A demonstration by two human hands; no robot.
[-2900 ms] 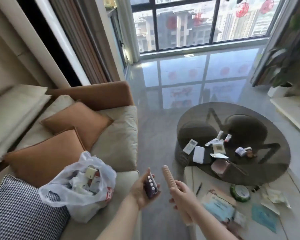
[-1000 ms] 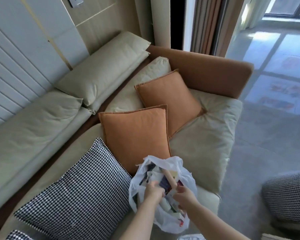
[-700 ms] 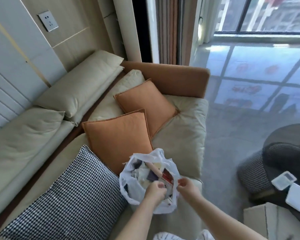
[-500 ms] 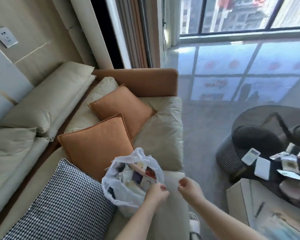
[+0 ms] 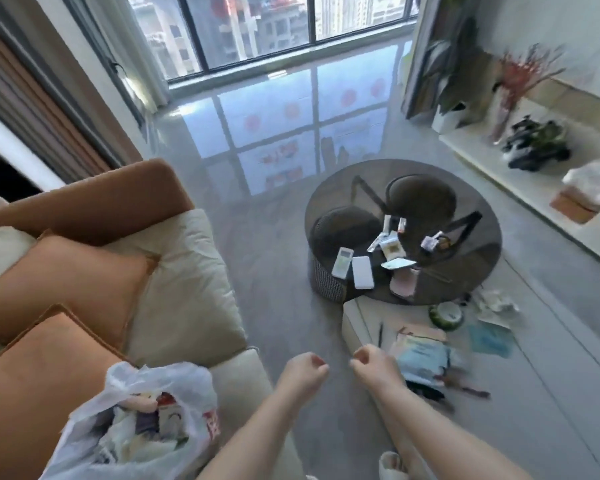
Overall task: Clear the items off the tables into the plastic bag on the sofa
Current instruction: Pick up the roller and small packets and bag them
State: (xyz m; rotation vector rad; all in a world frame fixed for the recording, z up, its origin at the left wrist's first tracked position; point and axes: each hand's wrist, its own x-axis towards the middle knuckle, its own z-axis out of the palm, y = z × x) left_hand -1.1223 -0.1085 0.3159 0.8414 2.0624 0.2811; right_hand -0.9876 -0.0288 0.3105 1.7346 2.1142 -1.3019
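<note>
Nearest me, my left hand [image 5: 303, 370] and right hand [image 5: 373, 363] hang curled and empty, now clear of the plastic bag [image 5: 142, 420] on the sofa [image 5: 187, 271] (drop done); remotes and packets still wait on the round table [image 5: 465, 271] ahead.

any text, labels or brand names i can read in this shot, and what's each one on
None can be read.
plastic bag: red print on its side, too blurred.
White remote on the round glass table: markings too small.
Papers on the low white table: print blurred.
</note>
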